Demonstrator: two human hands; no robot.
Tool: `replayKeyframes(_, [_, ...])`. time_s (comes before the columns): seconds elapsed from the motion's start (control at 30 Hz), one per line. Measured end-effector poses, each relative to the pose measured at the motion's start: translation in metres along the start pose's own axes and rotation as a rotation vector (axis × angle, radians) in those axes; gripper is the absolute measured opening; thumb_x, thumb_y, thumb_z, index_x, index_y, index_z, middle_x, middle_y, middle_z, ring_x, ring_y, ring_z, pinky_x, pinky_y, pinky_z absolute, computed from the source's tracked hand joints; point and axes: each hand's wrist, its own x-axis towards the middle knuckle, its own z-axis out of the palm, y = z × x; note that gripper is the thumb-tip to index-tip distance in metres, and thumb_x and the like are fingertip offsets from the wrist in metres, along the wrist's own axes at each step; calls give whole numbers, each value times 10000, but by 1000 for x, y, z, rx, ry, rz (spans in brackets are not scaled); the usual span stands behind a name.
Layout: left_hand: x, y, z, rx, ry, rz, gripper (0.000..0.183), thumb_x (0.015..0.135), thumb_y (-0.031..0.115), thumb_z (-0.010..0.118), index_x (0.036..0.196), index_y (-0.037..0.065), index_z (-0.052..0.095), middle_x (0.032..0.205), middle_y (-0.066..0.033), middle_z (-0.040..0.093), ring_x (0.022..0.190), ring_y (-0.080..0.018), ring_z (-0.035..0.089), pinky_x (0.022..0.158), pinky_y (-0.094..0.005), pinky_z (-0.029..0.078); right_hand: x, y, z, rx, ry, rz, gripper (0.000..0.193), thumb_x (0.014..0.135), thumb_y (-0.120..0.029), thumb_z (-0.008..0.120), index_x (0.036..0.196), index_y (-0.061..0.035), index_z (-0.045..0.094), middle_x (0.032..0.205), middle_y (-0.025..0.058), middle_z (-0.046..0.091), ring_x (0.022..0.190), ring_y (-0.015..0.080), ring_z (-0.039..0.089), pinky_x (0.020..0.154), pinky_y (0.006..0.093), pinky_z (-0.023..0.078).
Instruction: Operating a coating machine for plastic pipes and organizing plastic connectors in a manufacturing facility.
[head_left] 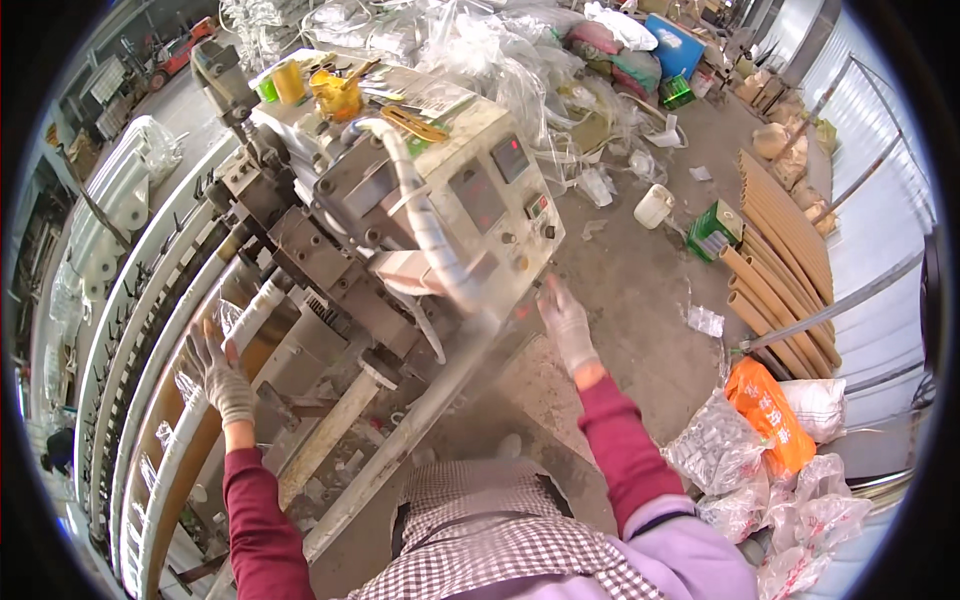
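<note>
My left hand (222,378), in a pale work glove with some fingertips bare, is spread over the long rollers on the machine's left side. Below and beside it runs a white roller (178,440) with bits of clear film stuck along it, next to a brown curved surface (150,385). Also gloved, my right hand (568,328) reaches up by the lower corner of the control box (478,243), fingers stretched out and nothing seen in them. That box has a red-lit display (510,157), knobs and a switch. A wrapped hose (428,225) hangs before it.
On the machine's top lie a yellow tub (335,95) and a yellow utility knife (413,124). Heaped clear plastic film (480,60) sits behind. Cardboard tubes (785,260), a white jug (654,207) and an orange bag (768,415) lie right. A metal beam (400,455) slants near my legs.
</note>
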Motion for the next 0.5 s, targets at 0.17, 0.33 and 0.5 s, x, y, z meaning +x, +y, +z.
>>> replayKeyframes(0.17, [18,34,9,78,-204,14,479,940,357,453,1377,166,410,1457,-78,350,1346,-261,315,1119,-489,148,128,32,35,-689,138,-240,620,813,-61,501,1402,-31,308,1279,231,489,1165,400,463,989,358,388])
replayKeyframes(0.33, [35,67,-3,-181,-121,-111,419,894,276,510,1295,158,482,1322,-105,494,1246,-301,424,1073,-505,242,157,45,33,-293,-66,-203,759,828,-69,607,1452,-40,177,1369,204,395,1211,279,454,966,352,443])
replayKeyframes(0.5, [31,56,14,42,-55,-103,439,913,354,474,1307,161,498,1366,-88,464,1261,-273,427,1095,-501,203,102,3,26,-314,-49,-128,613,878,-76,543,1413,-10,252,1330,204,440,1173,265,481,991,349,420])
